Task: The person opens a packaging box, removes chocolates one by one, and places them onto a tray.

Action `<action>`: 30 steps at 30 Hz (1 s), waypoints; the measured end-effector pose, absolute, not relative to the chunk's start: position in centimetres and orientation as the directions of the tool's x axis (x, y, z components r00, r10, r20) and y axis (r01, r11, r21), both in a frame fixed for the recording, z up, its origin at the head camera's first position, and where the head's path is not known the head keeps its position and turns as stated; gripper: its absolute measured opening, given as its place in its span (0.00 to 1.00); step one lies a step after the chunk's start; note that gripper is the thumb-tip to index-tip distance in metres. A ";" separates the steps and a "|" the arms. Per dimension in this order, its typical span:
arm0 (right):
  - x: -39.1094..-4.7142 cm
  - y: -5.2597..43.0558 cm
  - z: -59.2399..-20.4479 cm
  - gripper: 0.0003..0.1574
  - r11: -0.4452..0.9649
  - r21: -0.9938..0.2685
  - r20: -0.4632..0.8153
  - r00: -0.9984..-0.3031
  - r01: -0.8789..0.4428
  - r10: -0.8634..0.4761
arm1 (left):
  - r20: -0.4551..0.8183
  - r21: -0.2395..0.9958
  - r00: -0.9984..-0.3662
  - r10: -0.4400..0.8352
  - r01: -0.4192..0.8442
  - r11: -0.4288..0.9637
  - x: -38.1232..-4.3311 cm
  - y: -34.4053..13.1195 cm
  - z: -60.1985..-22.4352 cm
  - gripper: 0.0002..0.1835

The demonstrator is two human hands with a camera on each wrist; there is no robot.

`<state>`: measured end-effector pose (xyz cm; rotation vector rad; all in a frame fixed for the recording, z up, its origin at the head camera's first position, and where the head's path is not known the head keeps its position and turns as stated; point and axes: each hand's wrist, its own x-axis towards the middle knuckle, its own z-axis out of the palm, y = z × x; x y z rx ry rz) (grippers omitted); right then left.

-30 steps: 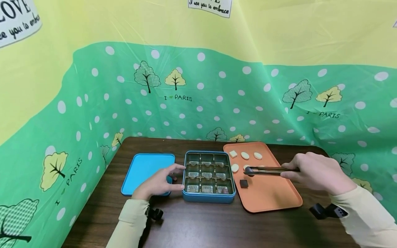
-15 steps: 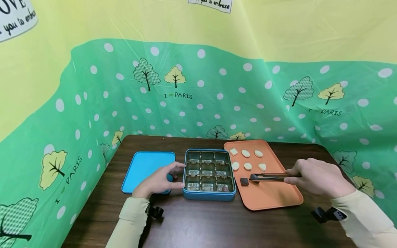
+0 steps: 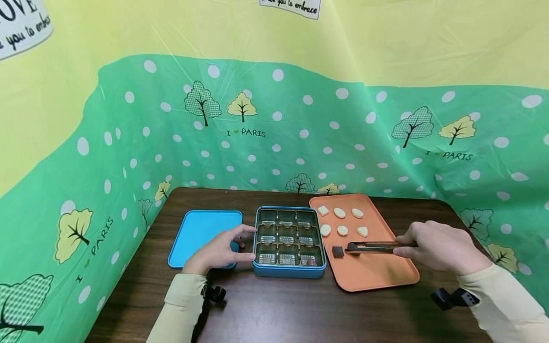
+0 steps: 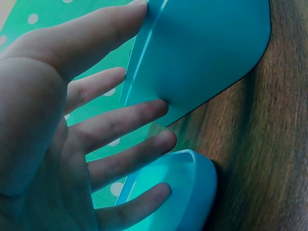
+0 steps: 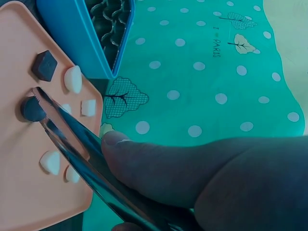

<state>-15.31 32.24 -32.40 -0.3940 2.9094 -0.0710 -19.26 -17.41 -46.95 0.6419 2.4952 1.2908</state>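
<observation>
In the head view my right hand grips metal tongs by their rear part, thumb on one arm. A round dark chocolate sits at the tongs' tips, low over the orange tray. Just left of it lies a square dark chocolate. My left hand has its fingers spread, with thumb and fingertips at the left wall of the blue tin. The left wrist view shows those fingers nearly straight against the wall. A divided insert fills the tin.
Several white pieces lie in two rows on the tray's far half. A light blue lid rests left of the tin, partly behind my left hand. The brown table ends at a patterned green and yellow cloth.
The tongs with the round dark chocolate have moved toward me, from over the white pieces to beside the square one. My left hand has stayed at the tin.
</observation>
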 end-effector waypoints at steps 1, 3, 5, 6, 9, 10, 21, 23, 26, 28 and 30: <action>-15.3 32.2 -32.4 0.11 0.963 -0.076 -0.198 -0.943 -0.257 -0.267 | -0.027 0.820 -0.868 0.495 0.264 0.507 -19.3 -17.4 -46.9 0.38; -15.3 32.3 -32.3 0.13 0.964 -0.076 -0.203 -0.943 -0.254 -0.265 | -0.025 0.820 -0.868 0.496 0.265 0.507 -19.2 -17.4 -46.9 0.37; -15.2 32.3 -32.3 0.16 0.965 -0.075 -0.208 -0.942 -0.253 -0.263 | -0.027 0.821 -0.868 0.496 0.264 0.506 -19.2 -17.4 -46.9 0.37; -15.2 32.3 -32.2 0.17 0.966 -0.078 -0.211 -0.943 -0.248 -0.259 | -0.027 0.821 -0.868 0.496 0.264 0.506 -19.2 -17.4 -46.9 0.37; -15.1 32.5 -32.0 0.21 0.968 -0.079 -0.212 -0.945 -0.238 -0.250 | -0.026 0.824 -0.868 0.496 0.263 0.503 -19.2 -17.4 -46.9 0.37; -15.0 32.6 -31.9 0.22 0.968 -0.079 -0.211 -0.946 -0.236 -0.248 | -0.026 0.824 -0.868 0.497 0.263 0.502 -19.2 -17.4 -46.9 0.37; -13.8 31.7 -30.3 0.27 0.967 -0.092 -0.162 -0.954 -0.239 -0.251 | -0.031 0.817 -0.871 0.490 0.261 0.515 -19.1 -17.5 -46.9 0.37; -13.5 31.0 -29.8 0.27 0.964 -0.083 -0.140 -0.955 -0.253 -0.262 | -0.031 0.818 -0.872 0.489 0.259 0.514 -19.1 -17.5 -47.0 0.37; -13.0 29.8 -29.2 0.27 0.958 -0.071 -0.115 -0.952 -0.279 -0.285 | -0.028 0.821 -0.870 0.493 0.261 0.508 -19.1 -17.5 -47.1 0.37; -12.7 28.9 -28.9 0.28 0.952 -0.067 -0.096 -0.948 -0.298 -0.304 | -0.023 0.824 -0.867 0.497 0.265 0.501 -19.2 -17.5 -47.1 0.37; -12.6 28.0 -28.8 0.25 0.945 -0.075 -0.080 -0.942 -0.319 -0.325 | -0.021 0.825 -0.864 0.503 0.269 0.497 -19.3 -17.5 -47.1 0.37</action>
